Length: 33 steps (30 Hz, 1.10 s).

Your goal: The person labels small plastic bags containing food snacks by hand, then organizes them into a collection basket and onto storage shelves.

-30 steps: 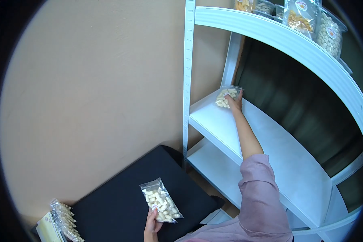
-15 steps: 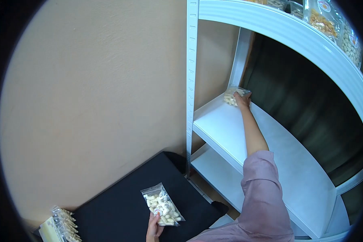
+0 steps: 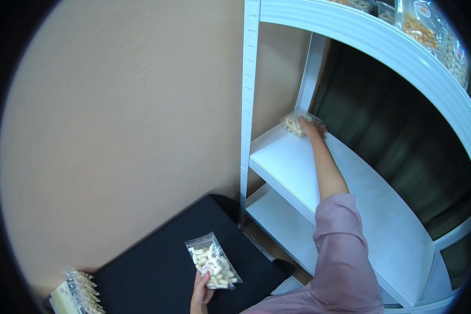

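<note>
My left hand [image 3: 202, 289] grips the lower left edge of a clear bag of pale, curved pieces [image 3: 213, 263], held above the black surface [image 3: 146, 272]. My right arm reaches across the white shelf [image 3: 371, 209] to its far back corner. There my right hand [image 3: 312, 127] rests on another clear bag of pale pieces [image 3: 293, 125], which lies by the rear post. Its fingers are bent over the bag and partly merge with it in view.
A tan wall [image 3: 125, 131] rises on the left. The white rack's front post [image 3: 248, 104] stands mid-view, with a lower shelf [image 3: 282, 220]. Filled bags [image 3: 421, 29] sit on the top shelf. More bags [image 3: 83, 293] stand by a yellowish box [image 3: 63, 299] at bottom left.
The bag at the back corner has shifted slightly left towards the wall, with my right hand on it. My left hand and its bag have moved very slightly.
</note>
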{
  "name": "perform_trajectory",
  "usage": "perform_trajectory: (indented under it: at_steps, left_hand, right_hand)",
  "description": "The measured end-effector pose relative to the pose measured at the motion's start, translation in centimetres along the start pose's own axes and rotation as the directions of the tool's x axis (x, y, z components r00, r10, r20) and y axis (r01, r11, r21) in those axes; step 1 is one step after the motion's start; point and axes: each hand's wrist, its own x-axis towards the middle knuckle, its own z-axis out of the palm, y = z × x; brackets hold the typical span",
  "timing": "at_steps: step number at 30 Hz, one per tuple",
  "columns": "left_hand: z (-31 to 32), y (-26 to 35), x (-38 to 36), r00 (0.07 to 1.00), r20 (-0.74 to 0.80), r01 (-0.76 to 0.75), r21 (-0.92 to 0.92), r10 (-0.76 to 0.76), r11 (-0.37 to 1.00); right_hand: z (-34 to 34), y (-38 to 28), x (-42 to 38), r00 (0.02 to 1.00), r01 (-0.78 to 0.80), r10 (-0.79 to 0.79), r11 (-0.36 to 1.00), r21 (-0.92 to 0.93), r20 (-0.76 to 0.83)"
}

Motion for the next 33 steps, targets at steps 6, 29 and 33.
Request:
perform_trajectory:
  at_steps: [6, 29, 33]
  left_hand:
    - [3.8, 2.4, 2.0, 0.996, -0.089, 0.017, 0.212, 0.002, 0.977]
    - [6.6, 4.5, 2.3, 0.930, 0.176, -0.368, 0.443, 0.324, 0.818]
    - [6.1, 3.4, 1.4, 0.939, 0.109, -0.340, 0.443, 0.326, 0.830]
  right_hand:
    - [-2.3, -0.6, -4.2, 0.941, 0.168, -0.202, 0.975, -0.145, -0.270]
    - [2.1, 2.0, -11.4, 0.952, 0.218, -0.288, 0.406, 0.887, -0.103]
    - [3.3, 0.2, -11.8, 0.973, 0.229, -0.130, 0.648, 0.726, -0.191]
